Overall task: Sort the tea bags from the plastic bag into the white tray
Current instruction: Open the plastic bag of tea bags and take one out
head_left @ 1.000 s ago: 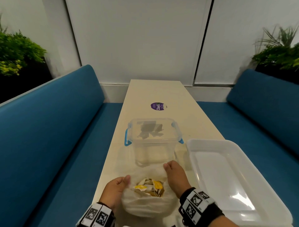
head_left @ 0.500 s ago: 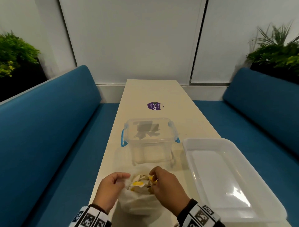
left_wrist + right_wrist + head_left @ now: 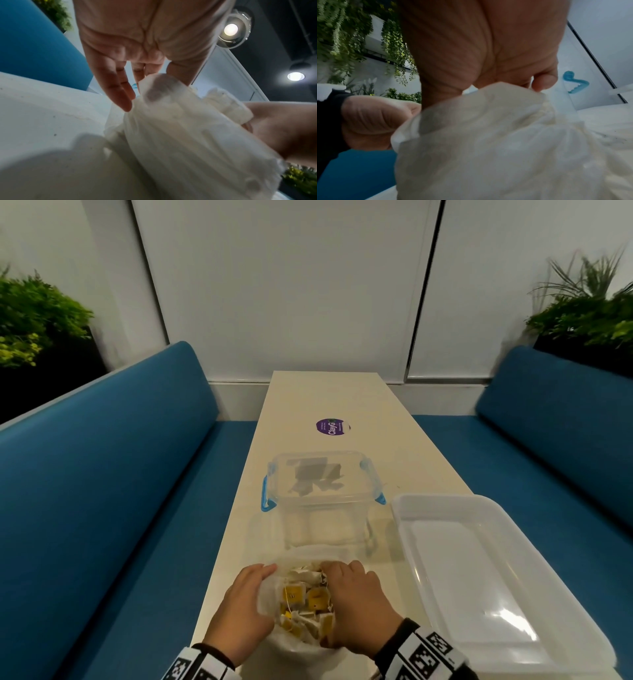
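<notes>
A thin white plastic bag (image 3: 298, 652) stands at the table's near edge, its mouth open on several tea bags (image 3: 301, 597) with yellow tags. My left hand (image 3: 246, 601) pinches the bag's left rim; in the left wrist view the thumb lies under the film of the bag (image 3: 180, 135) and the fingers (image 3: 118, 88) lie outside. My right hand (image 3: 352, 594) grips the right rim, its fingers curled over the mouth; whether they touch a tea bag is hidden. The white tray (image 3: 442, 499) lies to the right with nothing in it.
A clear lidded container (image 3: 318, 455) with blue clips stands just beyond the bag, left of the tray. A purple sticker (image 3: 330, 426) is farther up the narrow table (image 3: 325, 395). Blue benches (image 3: 102, 474) run along both sides.
My right hand went from behind the bag to its mouth and now holds the right rim. Both hands have pulled the mouth wider, showing more tea bags.
</notes>
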A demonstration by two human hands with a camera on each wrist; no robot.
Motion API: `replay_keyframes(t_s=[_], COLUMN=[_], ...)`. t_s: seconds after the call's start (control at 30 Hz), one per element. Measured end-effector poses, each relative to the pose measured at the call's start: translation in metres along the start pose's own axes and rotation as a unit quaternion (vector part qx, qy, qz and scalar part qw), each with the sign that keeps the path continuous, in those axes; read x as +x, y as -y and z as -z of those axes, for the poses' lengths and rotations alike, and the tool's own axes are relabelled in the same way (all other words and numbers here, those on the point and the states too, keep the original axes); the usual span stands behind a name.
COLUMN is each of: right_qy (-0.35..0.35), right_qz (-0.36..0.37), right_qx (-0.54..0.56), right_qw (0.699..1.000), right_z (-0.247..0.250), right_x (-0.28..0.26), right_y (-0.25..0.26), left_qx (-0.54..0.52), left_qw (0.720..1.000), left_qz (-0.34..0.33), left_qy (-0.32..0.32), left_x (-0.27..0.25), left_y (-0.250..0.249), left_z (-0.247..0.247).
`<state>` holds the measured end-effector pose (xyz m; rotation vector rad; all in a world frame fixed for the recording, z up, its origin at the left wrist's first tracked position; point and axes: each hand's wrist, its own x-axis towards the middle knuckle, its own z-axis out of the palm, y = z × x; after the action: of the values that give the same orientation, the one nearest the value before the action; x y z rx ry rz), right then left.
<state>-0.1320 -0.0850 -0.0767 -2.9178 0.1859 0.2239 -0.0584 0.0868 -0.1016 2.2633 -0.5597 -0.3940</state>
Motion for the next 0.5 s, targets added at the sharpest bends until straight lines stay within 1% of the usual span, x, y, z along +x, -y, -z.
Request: replay_keyframes(t_s=[0.17, 0.27, 0.4, 0.5], right_qy=[-0.002, 0.020, 0.001, 0.019], right_qz=[0.053, 0.077, 0.066, 0.061], right_qx=[0.054, 0.094, 0.072, 0.036], right_qw=[0.997, 0.992, 0.995, 0.997], right_z=[0.022, 0.022, 0.014, 0.010], right_x=[0.003, 0.012, 0.027, 0.036], right_y=[0.009, 0.021, 0.025, 0.025], left_qx=[-0.030, -0.041, -0.048, -0.034], left_qw=[0.999, 0.998, 0.998, 0.998], left_qz=[-0.003, 0.005, -0.006, -0.020], left_qy=[-0.019, -0.037, -0.047, -0.045], left_x=[-0.002, 0.001, 0.004, 0.006], left_y=[0.000, 0.000, 0.004, 0.007], left_z=[-0.002, -0.006, -0.007, -0.008])
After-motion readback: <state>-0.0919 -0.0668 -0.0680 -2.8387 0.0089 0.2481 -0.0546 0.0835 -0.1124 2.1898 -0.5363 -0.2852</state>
